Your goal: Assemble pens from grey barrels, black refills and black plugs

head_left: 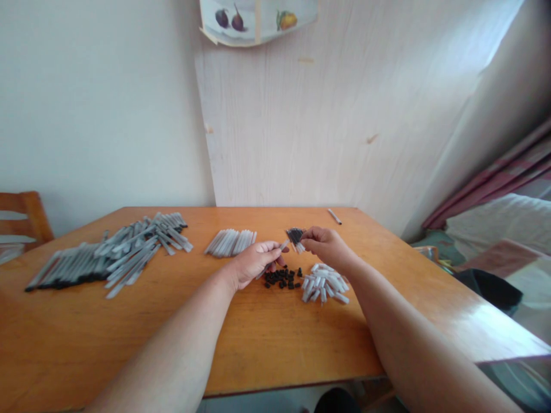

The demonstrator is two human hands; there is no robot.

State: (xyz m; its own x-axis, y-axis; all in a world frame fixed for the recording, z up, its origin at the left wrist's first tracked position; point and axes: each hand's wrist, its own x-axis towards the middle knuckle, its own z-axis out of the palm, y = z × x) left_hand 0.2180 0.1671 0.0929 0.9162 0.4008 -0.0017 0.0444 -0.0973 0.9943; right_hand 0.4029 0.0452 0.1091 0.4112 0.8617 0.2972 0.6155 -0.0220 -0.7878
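My left hand (257, 263) is closed around a slim translucent tube, like a pen barrel (284, 245), whose upper end sticks out past the thumb. My right hand (325, 244) pinches at the edge of a bundle of thin dark-and-clear sticks (295, 236); whatever sits between its fingertips is too small to make out. Below the hands lies a scatter of small black plugs (282, 279). Short whitish translucent caps (325, 283) are heaped under my right wrist. A row of pale translucent tubes (230, 242) lies just beyond my left hand.
On the left of the wooden table (258, 344) spreads a large pile of tubes with black ends (129, 249). One single pen-like tube (334, 216) lies near the back edge. A wooden chair (26, 215) stands at far left, and a dark bin-like container (488, 289) is at right.
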